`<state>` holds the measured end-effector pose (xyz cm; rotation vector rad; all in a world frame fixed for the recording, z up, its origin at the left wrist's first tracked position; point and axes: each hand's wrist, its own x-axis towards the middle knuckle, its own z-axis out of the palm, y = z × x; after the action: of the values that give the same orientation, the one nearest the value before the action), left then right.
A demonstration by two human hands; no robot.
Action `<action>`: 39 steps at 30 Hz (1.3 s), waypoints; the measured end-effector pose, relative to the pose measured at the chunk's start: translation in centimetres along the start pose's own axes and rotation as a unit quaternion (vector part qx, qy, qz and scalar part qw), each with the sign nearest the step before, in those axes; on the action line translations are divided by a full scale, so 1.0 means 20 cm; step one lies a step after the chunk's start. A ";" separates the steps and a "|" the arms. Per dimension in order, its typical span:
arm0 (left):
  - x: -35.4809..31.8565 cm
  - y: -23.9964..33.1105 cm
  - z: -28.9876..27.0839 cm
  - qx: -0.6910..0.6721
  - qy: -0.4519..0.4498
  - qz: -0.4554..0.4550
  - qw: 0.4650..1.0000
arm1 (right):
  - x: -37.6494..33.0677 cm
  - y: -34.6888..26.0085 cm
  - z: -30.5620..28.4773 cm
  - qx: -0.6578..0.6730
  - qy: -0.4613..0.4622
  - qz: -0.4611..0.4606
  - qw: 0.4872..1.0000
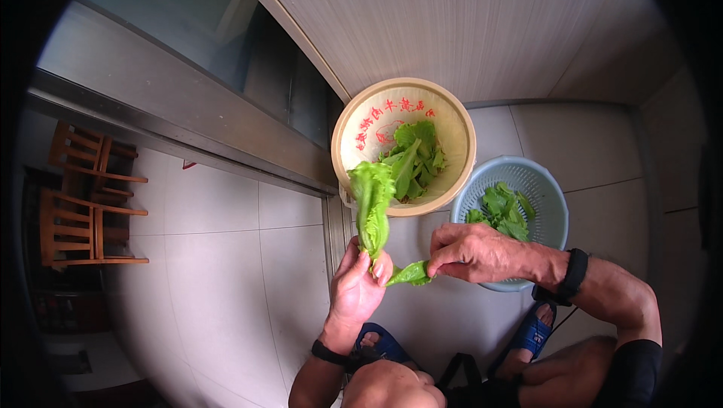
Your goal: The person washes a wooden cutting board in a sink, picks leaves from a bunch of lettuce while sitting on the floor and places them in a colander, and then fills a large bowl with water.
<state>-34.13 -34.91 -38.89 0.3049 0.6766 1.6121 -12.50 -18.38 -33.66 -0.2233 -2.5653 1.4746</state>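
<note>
A head of leafy lettuce (372, 205) stands upright in my left hand (355, 285), whose fingers wrap round its base. My right hand (468, 252) pinches the end of a single lettuce leaf (411, 273) that stretches across to the left hand; whether it is still joined to the head I cannot tell. Beyond the lettuce is a beige lined bin (461, 153) with green leaves (416, 153) inside. Below and right of it, partly behind my right hand, a light blue plastic colander (556, 208) holds several torn leaves (503, 208).
A pale wood-grain panel (482, 24) rises behind the bin. To the left runs a metal-framed glass sliding door (188, 69), with wooden chairs (83, 223) beyond. My feet in blue slippers (532, 336) rest on the tiled floor (218, 280).
</note>
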 end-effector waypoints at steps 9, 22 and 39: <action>-0.03 0.00 0.07 0.029 0.010 -0.077 0.997 | -0.12 0.13 -0.20 0.084 -0.185 0.119 0.972; 0.00 -0.07 0.18 0.308 -0.038 -0.092 0.946 | 0.03 -0.13 0.16 0.193 0.152 0.212 0.946; -0.01 -0.02 0.26 0.522 -0.064 0.001 0.851 | -0.05 -0.12 0.13 0.076 0.169 0.058 0.981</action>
<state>-30.80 -33.79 -35.01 1.1888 1.4066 1.0644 -12.12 -21.95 -33.02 -0.5593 -2.1943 1.5129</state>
